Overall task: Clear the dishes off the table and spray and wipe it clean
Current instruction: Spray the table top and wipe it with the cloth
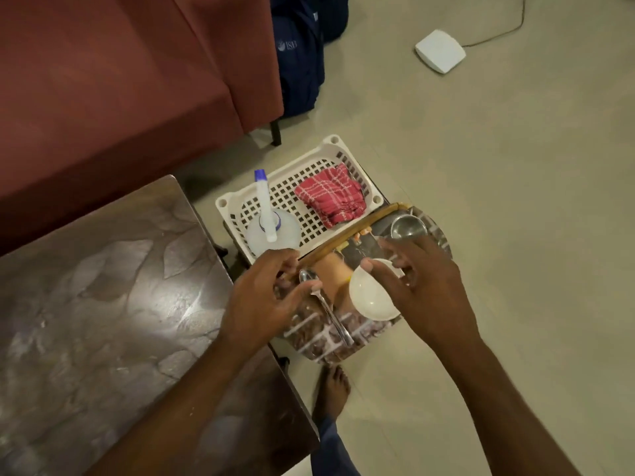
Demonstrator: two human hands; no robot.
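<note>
Spoon (329,314) and white bowl (372,298) are both over the tray (343,237), so we're deep in the clearing stage. Our left hand (264,297) reaches over the tray's left edge, thumb laid on the spoon's neck and the other fingers curled above its head. It looks like a light pinch, as far as we can tell. The spoon's long axis runs from that pinch at the tray's middle toward the tray's near edge, handle pointing back at us. Whether it rests on the tray or hangs just above it, we can't say.

Our right hand (422,283) covers the tray's right side and grips the bowl by its rim, thumb on one lip and fingers spread past the other. The bowl is tipped, mouth toward the spoon, just beside it and apart. A steel cup (409,228) stands at the tray's far end.

We judge both pieces are ready to be let down, each hand nearest its own piece. Beyond the tray's far rim, spray bottle (271,228) and red cloth (331,197) wait in the basket (330,144).
</note>
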